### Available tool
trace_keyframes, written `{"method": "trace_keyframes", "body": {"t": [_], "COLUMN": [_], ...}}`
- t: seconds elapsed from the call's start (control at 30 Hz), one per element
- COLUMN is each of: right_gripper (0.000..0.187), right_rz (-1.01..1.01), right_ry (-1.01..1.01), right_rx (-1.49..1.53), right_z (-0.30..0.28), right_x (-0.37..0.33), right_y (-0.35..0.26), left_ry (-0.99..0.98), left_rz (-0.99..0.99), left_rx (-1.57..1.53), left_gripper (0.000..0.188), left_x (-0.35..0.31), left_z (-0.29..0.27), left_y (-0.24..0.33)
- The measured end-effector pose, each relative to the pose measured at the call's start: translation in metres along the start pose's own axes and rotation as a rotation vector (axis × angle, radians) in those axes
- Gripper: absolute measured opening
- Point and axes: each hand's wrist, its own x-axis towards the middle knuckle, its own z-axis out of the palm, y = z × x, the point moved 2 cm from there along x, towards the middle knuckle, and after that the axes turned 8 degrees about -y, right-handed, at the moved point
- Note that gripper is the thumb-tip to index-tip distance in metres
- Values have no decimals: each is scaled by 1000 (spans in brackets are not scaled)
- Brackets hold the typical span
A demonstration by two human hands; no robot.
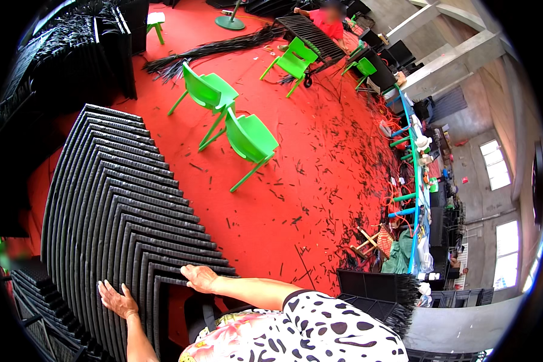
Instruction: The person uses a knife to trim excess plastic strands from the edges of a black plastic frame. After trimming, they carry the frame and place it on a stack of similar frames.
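A large stack of black, ribbed, wrapped L-shaped frames (111,199) stands nested in front of me, one behind another, their corners stepping away to the far left. My left hand (118,300) lies on the long sides of the nearer frames, its fingers stretched out and slightly apart. My right hand (200,279) is at the top bar of the nearest frames, with its fingers bent over the bar. The undersides of its fingertips are hidden.
Green plastic chairs (251,139) stand on the red floor (283,223), strewn with black scraps. Piled black panels (72,66) rise at the far left. A long blue-edged table (416,181) runs along the right. Another person (327,23) works at a black slatted panel far off.
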Motion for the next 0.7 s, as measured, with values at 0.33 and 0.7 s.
{"method": "trace_keyframes", "body": {"t": [0.33,0.7], "right_gripper": [39,38], "right_rz": [17,8], "right_ry": [1,4], "right_rx": [1,5], "right_z": [-1,2], "right_x": [-1,0], "right_y": [-1,0], "left_ry": [18,15], "left_rz": [6,9], "left_rx": [2,0], "left_gripper": [60,60], "left_x": [0,0], "left_z": [1,-3], "left_y": [0,0]}}
